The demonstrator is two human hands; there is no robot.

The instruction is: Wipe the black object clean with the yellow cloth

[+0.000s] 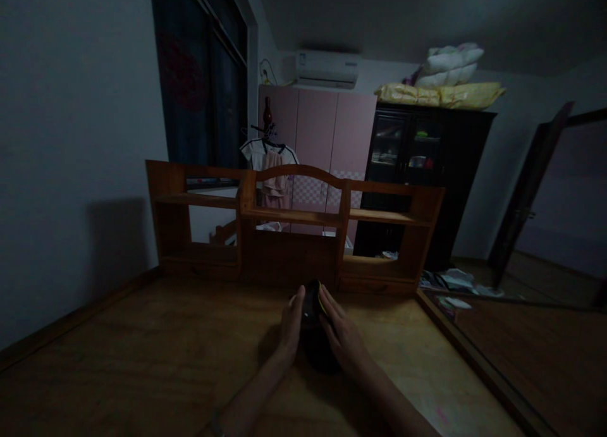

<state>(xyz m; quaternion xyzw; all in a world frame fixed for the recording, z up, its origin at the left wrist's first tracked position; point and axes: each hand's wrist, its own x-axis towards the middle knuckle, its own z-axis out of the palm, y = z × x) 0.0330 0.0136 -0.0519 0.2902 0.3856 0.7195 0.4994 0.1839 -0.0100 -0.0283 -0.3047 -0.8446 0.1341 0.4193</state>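
A wooden table (165, 355) spreads over the lower part of this dim room, filling six to eight o'clock on a clock with twelve at the top of the view. At twelve, beyond it, stands a pink wardrobe (317, 124), and toward two to three o'clock a black cabinet (469, 152) with glass doors. A low wooden shelf (294, 253) with an arched middle rises from the table's far side, across the centre. A dark window (203, 95) sits at ten to eleven, and a door (526, 190) stands ajar at three. On the cabinet, at two, a yellow bundle (446, 97) lies beneath a white one; an air conditioner (327, 69) hangs at twelve. Near the centre, toward eleven, shirts hang before the wardrobe. At six o'clock, over the table and between the palms, is a dark thing (310, 305) (too dim to name), its upper part glossy. The right hand (344, 332) and left hand (290, 320) are clamped on it from opposite sides, the right with its fingers stretched forward. A thin yellow edge (322, 300) shows beside the right fingertips, against the dark surface.
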